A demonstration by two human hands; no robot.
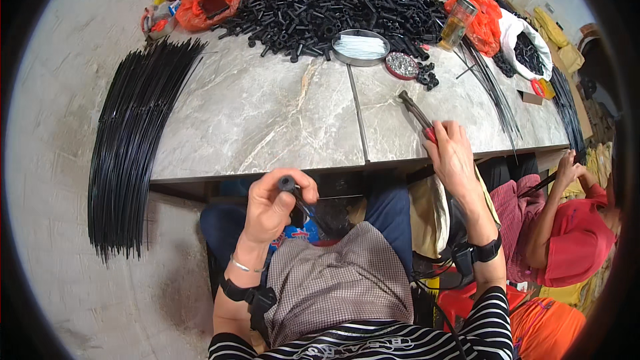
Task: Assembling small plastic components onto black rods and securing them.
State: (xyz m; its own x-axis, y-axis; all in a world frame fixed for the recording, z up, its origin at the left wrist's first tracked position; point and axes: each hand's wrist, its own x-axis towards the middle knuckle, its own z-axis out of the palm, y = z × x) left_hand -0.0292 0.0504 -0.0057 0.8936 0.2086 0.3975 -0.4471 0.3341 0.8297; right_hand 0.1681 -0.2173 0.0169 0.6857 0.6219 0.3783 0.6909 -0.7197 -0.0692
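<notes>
My left hand (265, 212) is closed round a black tubular piece (287, 183), held up in front of the table edge above my lap. Its round end with a hole points up at me; the fingers hide much of the rest. My right hand (455, 160) grips a pair of pliers (417, 113) by the red handle, at the table's front edge. The metal jaws point away and to the left, over the tabletop. A checked cloth (333, 273) covers my lap.
A large heap of black tubular parts (333, 7) covers the table's (267, 120) far side. Before it stand a tin of white sticks (360, 47) and a red-rimmed dish of small metal pieces (402, 65). Black rods (137, 140) overhang the left edge. A co-worker (577, 240) sits at the right.
</notes>
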